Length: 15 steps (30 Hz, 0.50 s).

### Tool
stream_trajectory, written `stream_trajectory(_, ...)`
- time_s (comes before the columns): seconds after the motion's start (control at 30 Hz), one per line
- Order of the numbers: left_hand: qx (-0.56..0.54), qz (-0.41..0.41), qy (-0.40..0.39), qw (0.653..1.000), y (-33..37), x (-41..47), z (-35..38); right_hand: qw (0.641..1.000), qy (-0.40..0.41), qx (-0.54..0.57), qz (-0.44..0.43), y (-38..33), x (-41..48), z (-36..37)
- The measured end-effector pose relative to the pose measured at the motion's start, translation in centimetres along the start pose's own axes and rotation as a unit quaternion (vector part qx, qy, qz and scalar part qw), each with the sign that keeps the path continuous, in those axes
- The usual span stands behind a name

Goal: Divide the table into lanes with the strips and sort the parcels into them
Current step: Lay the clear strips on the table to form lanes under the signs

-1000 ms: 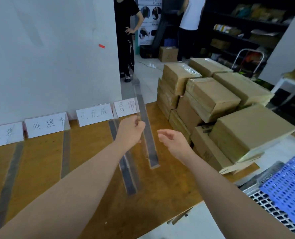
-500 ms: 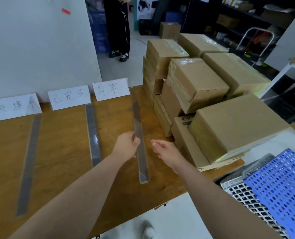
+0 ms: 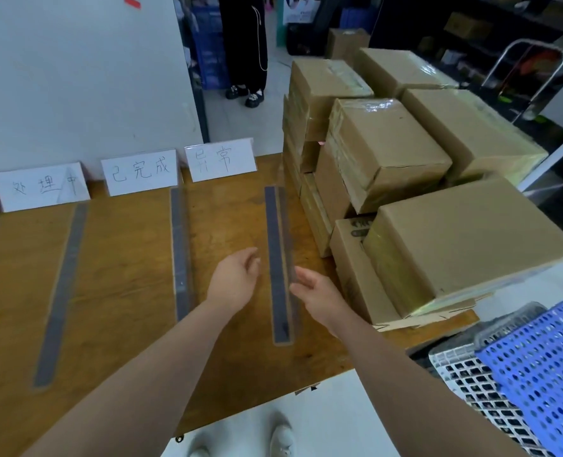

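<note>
Wooden bench (image 3: 115, 324) stands against a pale wall, its top carrying three full grey strips plus the tip of a fourth at the left edge. Left strip (image 3: 62, 291), middle strip (image 3: 180, 252) and right strip (image 3: 278, 258) each lie flat, long axis running from the wall toward the person. Three full white cards lean against the wall: "处理中" (image 3: 41, 188), "已完成" (image 3: 140, 171) and "异常" (image 3: 220, 159). Left hand (image 3: 235, 280) hovers open just left of the right strip, fingers spread. Right hand (image 3: 316, 295) is open too, fingertips at that strip's right edge; contact is unclear. Roughly eight brown parcels (image 3: 438, 232) are stacked at the bench's right end.
</note>
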<state>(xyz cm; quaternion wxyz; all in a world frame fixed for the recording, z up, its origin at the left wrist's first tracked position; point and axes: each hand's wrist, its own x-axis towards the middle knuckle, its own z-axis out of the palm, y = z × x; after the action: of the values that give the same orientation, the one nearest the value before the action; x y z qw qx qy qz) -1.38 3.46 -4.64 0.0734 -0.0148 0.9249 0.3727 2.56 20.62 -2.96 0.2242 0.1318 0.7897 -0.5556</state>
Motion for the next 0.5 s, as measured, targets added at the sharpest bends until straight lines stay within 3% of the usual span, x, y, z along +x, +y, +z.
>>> stream_trajectory(0.1,0.131,-0.007,0.088,0.988,-1.1,-0.5,-1.7,0.998,0.041,-0.043,-0.010,-0.5,0.1,0.5)
stream_trajectory(0.2,0.162,-0.047,0.128,0.977,-2.1,-1.1,-3.0,0.993,0.070,-0.090,-0.029,-1.3,0.1,0.7)
stream_trajectory(0.37,0.150,-0.137,0.105,0.974,-3.8,-1.7,-4.4,0.987,0.107,-0.115,-0.027,-2.1,0.4,1.1)
stream_trajectory(0.5,0.115,-0.163,0.098,0.975,-4.6,-2.0,-5.1,0.983,0.138,-0.123,-0.010,-2.4,1.3,1.0)
